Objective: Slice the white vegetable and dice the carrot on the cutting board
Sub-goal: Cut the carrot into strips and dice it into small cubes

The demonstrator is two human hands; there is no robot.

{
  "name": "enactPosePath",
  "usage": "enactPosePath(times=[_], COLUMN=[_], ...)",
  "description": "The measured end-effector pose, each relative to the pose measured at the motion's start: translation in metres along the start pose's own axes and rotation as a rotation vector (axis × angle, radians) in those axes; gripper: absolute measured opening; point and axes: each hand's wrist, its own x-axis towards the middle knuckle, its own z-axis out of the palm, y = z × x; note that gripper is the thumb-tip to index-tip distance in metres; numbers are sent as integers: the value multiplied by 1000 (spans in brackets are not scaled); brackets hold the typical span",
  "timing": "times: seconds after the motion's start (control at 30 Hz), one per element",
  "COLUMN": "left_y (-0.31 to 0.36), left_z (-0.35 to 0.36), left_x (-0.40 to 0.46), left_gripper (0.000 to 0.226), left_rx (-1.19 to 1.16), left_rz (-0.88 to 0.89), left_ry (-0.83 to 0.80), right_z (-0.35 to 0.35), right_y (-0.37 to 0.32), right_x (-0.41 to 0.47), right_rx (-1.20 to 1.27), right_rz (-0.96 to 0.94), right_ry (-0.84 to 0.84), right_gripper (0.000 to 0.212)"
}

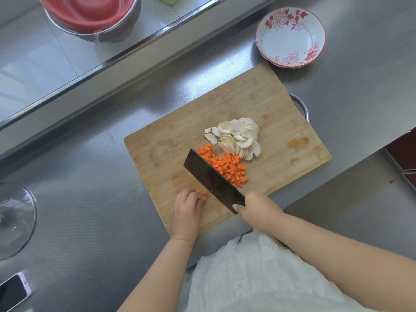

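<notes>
A wooden cutting board (225,113) lies on the steel counter. On it sit a pile of white vegetable slices (236,138) and, just in front, a heap of diced carrot (229,168). My right hand (256,208) grips the handle of a dark cleaver (211,176), whose blade stands on the board left of the carrot dice. My left hand (186,212) has its fingers curled over a small remaining carrot piece (201,192) right beside the blade. Most of that piece is hidden under my fingers.
A red-flowered white bowl (290,37) stands beyond the board's far corner. Stacked red and steel bowls (92,16) sit on the back ledge. A glass lid (13,219) and a phone (13,291) lie at the left. A steel handle (300,106) sticks out behind the board.
</notes>
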Motion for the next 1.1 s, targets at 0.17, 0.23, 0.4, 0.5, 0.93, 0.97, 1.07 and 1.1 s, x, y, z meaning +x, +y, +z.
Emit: enactPosePath(times=[0.17, 0.23, 0.4, 0.5, 0.93, 0.97, 1.07, 1.1], left_y=[-5, -6, -5, -8, -12, -12, -14, -14], left_z=[-1, -1, 0, 3, 4, 4, 3, 3], left_x=[-5, -6, -4, -5, -7, -7, -6, -6], left_gripper=[9, 22, 20, 13, 27, 28, 26, 26], left_rx=[-9, -9, 2, 5, -17, -19, -19, -25], left_rz=[9, 17, 16, 27, 13, 22, 44, 52], left_ry=[20, 21, 67, 81, 40, 31, 17, 19], right_z=[4, 5, 10, 10, 11, 11, 10, 10], right_y=[2, 1, -2, -5, -23, -21, -15, -13], right_x=[-10, -15, -25, -27, -23, -21, -11, -8], right_rx=[-195, -292, -426, -438, -430, -414, -306, -230], right_rz=[-141, -183, -206, -199, -68, -57, -52, -46], right_ry=[139, 172, 111, 77, 5, 4, 34, 34], right_gripper=[23, 18, 20, 36, 32, 28, 14, 19])
